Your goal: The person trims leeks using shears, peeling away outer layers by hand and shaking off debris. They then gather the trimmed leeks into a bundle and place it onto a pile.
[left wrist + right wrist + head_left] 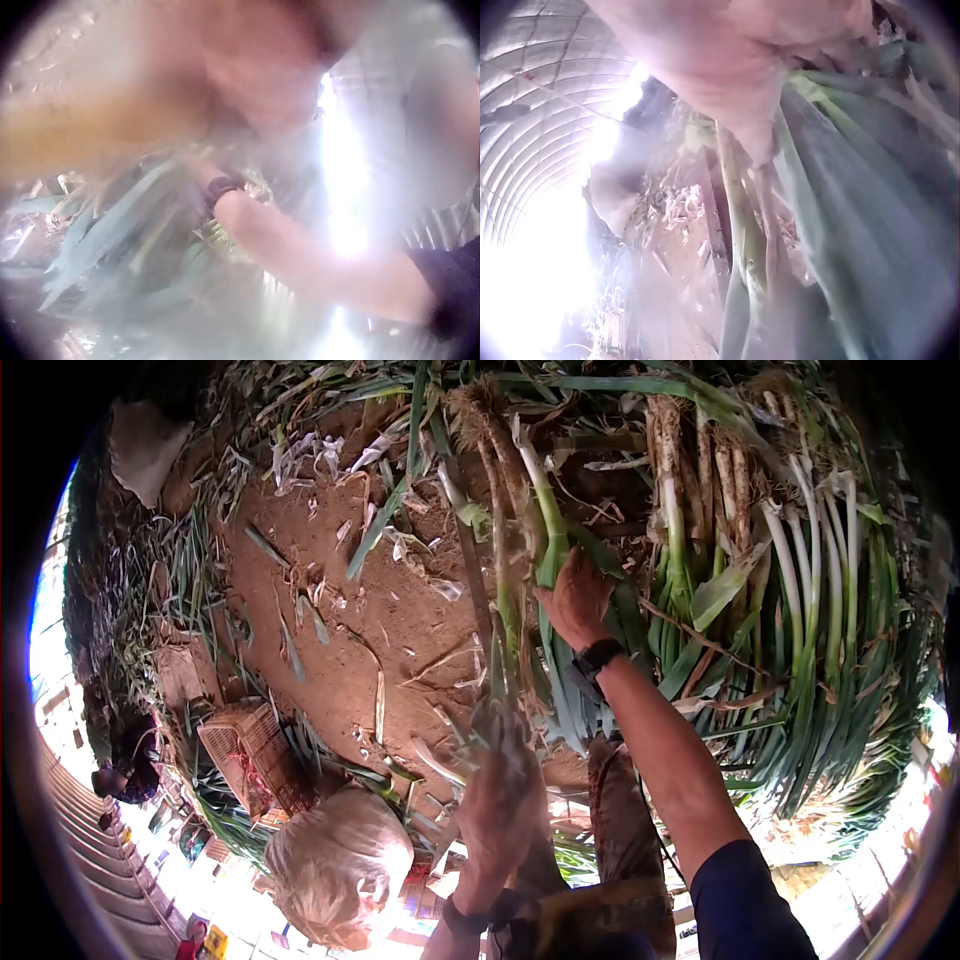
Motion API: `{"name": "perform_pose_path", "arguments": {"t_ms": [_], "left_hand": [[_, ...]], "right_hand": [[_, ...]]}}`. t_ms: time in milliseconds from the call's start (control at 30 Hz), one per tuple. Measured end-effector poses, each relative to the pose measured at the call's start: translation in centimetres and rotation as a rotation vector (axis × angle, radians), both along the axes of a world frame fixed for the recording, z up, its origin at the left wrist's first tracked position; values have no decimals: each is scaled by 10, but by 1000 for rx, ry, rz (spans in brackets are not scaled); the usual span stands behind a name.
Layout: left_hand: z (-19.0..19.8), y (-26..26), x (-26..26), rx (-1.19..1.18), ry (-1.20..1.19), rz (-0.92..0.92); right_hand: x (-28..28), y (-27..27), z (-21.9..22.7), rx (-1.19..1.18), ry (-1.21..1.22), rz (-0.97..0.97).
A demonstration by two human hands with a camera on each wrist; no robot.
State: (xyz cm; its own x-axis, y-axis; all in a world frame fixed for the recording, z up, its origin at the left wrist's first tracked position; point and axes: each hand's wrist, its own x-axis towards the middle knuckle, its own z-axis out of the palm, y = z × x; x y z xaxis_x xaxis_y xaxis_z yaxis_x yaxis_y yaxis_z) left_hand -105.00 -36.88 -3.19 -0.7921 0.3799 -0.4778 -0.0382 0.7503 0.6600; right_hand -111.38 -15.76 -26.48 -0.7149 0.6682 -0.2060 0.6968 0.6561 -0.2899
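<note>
Several leeks with brown roots lie side by side on the soil. My right hand [578,600] grips a thick leek [550,535] where its pale stalk turns to green leaves. In the right wrist view, broad leaves [855,195] hang beside my right hand [735,60], and a thinner stalk [744,232] runs below it. My left hand [497,795], blurred, is lower in the head view, its fingers around the leaf end of a thin leek [504,595]. In the left wrist view my left hand [255,67] is blurred, a yellowish blur beside it.
A dense row of leeks [810,590] lies on the right. Leaf scraps litter the brown soil [340,600]. At the lower left are a wicker basket [255,755] and a pale bulging sack [342,865]. A person [130,765] is at the far left.
</note>
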Motion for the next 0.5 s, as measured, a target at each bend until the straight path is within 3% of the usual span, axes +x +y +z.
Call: {"name": "perform_pose_path", "arguments": {"t_ms": [100,167,233,267,333,500], "left_hand": [[7,0,-3,22,-94,3],[11,4,-6,75,-119,2],[15,9,-3,39,-82,-12],[15,10,1,46,-91,-18],[10,15,8,50,-14,-147],[6,24,27,105,122,-240]], "right_hand": [[10,17,-2,2,2,62],[14,36,27,-118,-84,66],[28,44,51,-79,118,87],[35,50,65,-169,162,89],[46,55,88,-162,191,98],[77,48,106,-101,285,198]]}}
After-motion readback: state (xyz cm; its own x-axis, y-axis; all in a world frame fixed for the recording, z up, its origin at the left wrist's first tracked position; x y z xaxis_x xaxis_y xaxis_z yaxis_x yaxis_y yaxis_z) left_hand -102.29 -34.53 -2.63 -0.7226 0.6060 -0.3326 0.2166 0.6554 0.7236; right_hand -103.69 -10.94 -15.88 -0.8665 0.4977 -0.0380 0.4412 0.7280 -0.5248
